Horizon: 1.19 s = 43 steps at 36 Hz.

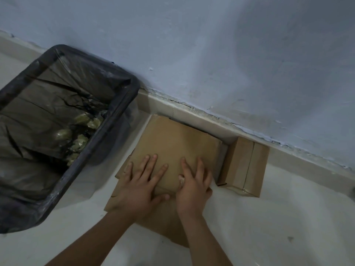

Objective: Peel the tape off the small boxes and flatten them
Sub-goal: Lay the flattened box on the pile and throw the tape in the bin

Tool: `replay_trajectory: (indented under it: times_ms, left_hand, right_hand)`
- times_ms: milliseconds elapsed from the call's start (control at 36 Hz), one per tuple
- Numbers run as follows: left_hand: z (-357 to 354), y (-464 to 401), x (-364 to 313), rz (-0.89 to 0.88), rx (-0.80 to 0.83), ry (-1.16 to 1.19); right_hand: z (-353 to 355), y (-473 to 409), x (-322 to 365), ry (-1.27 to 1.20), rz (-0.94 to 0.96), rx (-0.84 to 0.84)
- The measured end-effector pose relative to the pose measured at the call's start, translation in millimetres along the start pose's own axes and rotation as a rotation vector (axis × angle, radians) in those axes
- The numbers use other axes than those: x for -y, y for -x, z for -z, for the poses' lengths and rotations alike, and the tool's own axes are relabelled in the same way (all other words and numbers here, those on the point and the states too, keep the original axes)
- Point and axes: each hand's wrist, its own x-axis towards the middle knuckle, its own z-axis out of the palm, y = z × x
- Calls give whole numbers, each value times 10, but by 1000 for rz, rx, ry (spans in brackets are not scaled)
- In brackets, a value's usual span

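- My left hand [141,186] is flat on the top flattened box [172,148], fingers spread and straight, pressing down. I reckon that's to keep the cardboard from springing back up.
- My right hand [194,186] is next to it on the same sheet, fingers mostly straight. There's a pale scrap by the thumb side, maybe tape. Can't tell if I'm pinching it or just pressing over it.
- The flattened box sits on a stack of flattened cardboard [153,217] on the floor [278,217], pushed up to the skirting, probably so the pile stays square.
- A small box [244,166] still in its box shape lies just right of the stack, against the skirting, with shiny tape along its edges. Looks like it's next, parked within reach.
- The bin [123,104] with its dark liner is on my left, near the stack. Crumpled pale wads inside, likely peeled tape, so it's close for dropping scraps.
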Motion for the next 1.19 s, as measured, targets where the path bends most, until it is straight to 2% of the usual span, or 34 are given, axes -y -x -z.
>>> replay_trajectory:
  times_ms: [167, 222, 389, 556, 722, 861, 944, 1000, 1056, 1111, 1167, 1194]
  left_hand:
    - [115, -118, 169, -22, 24, 57]
    - [76, -127, 174, -30, -19, 95]
    - [115, -84, 115, 94, -9, 163]
    - [265, -117, 142, 133, 97, 146]
    - [425, -212, 47, 187, 140, 123]
    - [506, -296, -27, 231, 181, 157]
    - [543, -317, -93, 235, 215, 136]
    - [655, -351, -175, 217, 270, 89]
    - [792, -407, -239, 188, 331, 48]
    - [930, -465, -241, 165, 333, 64]
    - [1082, -487, -199, 184, 323, 124]
    - [1160, -468, -176, 207, 309, 147]
  right_hand:
    - [8, -125, 102, -4, -14, 67]
    - [18, -128, 99, 10, -10, 79]
    - [83, -128, 134, 67, 44, 122]
    - [122, -118, 377, 13, -10, 159]
    - [191, -203, 435, 286, 58, 172]
    - [172, -333, 422, 322, 68, 227]
    - [140, -297, 373, 380, 142, 219]
    - [275, -309, 358, 398, 179, 285]
    - [508, -381, 430, 354, 178, 384]
    - [779, -466, 547, 180, 98, 469]
    - [1016, -451, 638, -4, 58, 462]
    - [1112, -413, 668, -19, 95, 418]
